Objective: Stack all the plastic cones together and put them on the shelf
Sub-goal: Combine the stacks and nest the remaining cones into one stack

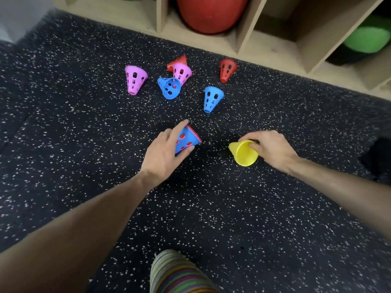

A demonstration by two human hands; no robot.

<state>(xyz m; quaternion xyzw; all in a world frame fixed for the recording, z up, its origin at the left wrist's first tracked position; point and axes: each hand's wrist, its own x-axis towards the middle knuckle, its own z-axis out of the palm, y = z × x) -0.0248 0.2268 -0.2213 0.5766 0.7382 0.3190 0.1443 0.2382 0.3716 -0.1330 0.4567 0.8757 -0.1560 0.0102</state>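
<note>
Left hand [164, 152] grips a blue perforated cone [186, 140] lined red; right hand [271, 148] grips a yellow cone [243, 153].

Gym or sports-equipment storage area. Black rubber floor [232, 208] with white speckles, of the kind laid in fitness rooms. Along the far edge, a light wooden shelf [245, 28] divided into open cubbies at floor level; one holds a large red ball [211, 13], another a green ball [368, 39]. Small perforated plastic cones [135, 79] in pink, blue, red and yellow, of the training-marker type, lie scattered on the floor before the shelf.
</note>
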